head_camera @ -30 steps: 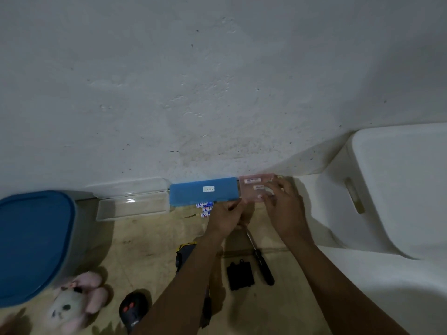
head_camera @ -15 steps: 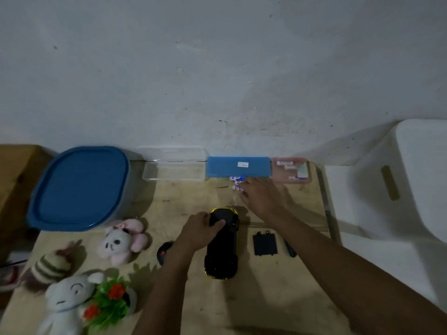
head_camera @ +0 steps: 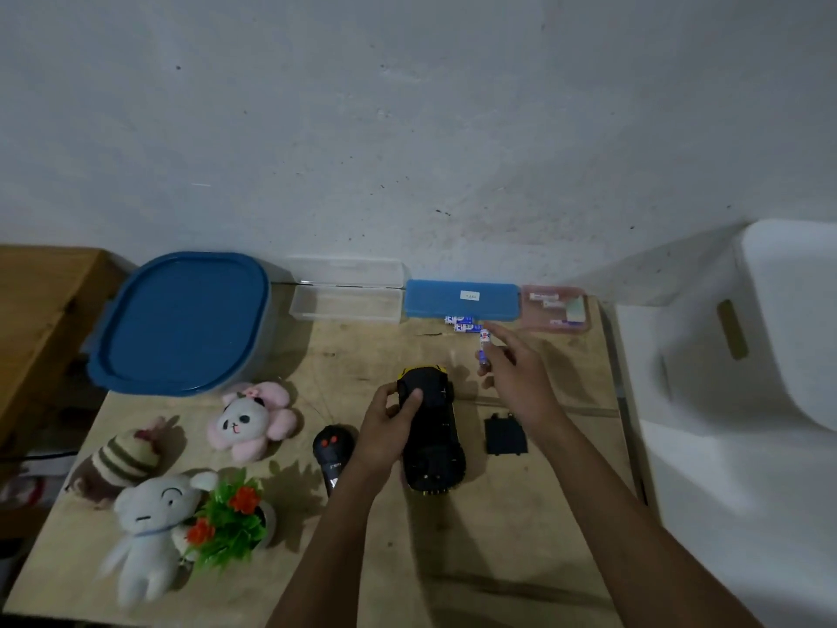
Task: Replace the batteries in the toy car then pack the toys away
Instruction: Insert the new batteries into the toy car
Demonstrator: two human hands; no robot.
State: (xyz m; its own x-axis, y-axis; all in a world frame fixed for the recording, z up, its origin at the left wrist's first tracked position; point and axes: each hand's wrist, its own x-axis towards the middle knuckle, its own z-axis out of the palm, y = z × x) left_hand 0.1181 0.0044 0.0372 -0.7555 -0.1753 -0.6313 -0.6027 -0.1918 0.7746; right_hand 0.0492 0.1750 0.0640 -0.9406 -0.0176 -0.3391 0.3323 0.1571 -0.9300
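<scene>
Left hand grips our upturned toy car mid wooden table, steadying it. Spare batteries lie by the blue case. Right hand pinches one battery, blurry. We'd keep the car pinned, match polarity, and seat the spring end first. Battery cover goes on after.

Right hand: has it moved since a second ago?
Yes. The right hand came off the pink case, moving left and toward the person, and is now beside the batteries.
</scene>
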